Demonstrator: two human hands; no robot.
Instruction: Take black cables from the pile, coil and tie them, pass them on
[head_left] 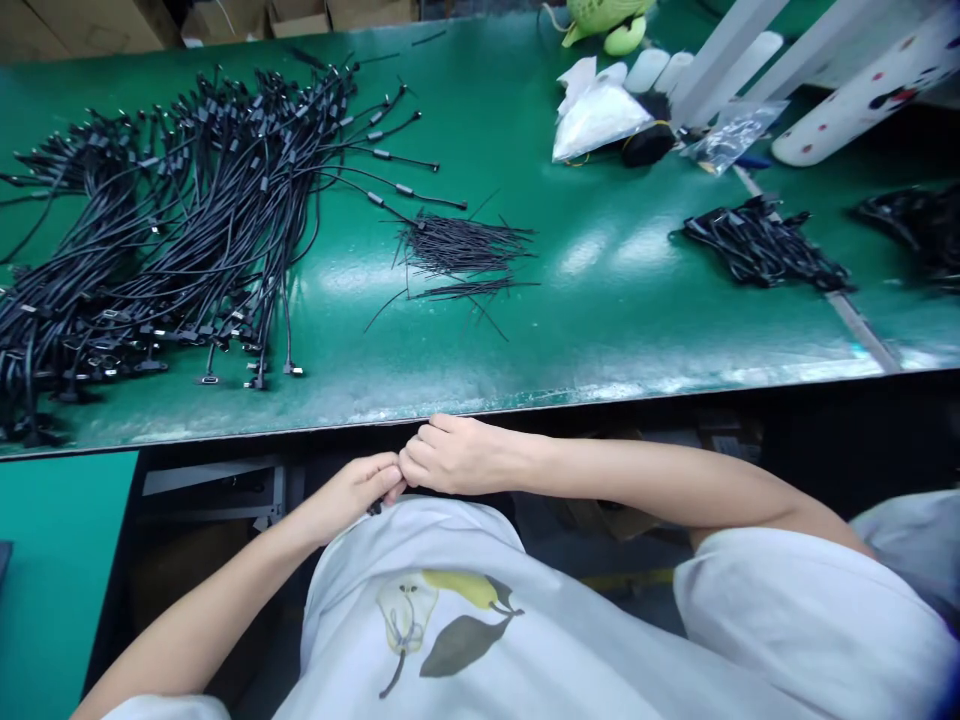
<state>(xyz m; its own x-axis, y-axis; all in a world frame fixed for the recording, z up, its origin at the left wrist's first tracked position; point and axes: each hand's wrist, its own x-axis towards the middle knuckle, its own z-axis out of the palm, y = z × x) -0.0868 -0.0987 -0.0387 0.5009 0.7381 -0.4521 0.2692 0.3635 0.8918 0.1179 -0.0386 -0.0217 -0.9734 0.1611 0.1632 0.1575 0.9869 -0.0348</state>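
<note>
Both my hands meet just below the near edge of the green table, in front of my white shirt. My left hand is closed, its fingertips pinching something small and dark that I cannot make out. My right hand is curled shut and presses against the left fingertips. A large heap of black cables with small connectors lies on the table's left. A loose bunch of thin black ties lies at the middle.
A smaller bundle of black cables lies to the right, another dark pile at the far right edge. White plastic bags, a black object and a clear bag sit at the back right. Cardboard boxes stand behind the table.
</note>
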